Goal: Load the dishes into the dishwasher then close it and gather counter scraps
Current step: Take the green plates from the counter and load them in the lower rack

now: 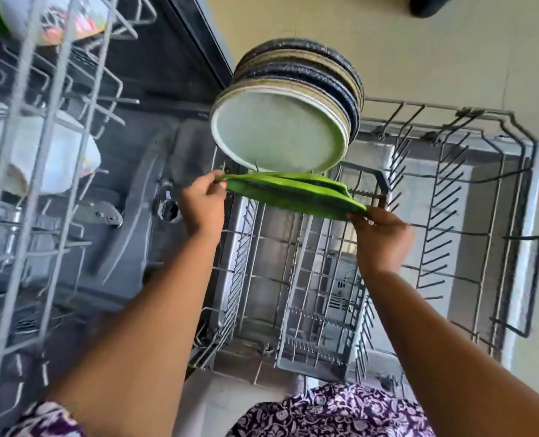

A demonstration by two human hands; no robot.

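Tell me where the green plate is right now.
In the head view, the green plate is held at centre by the left hand and right hand, over the lower rack, just in front of the standing plates.

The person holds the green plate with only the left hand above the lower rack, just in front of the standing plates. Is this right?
Not quite. In the head view, both hands hold the green plate: the left hand and the right hand each grip one edge. The rest is right.
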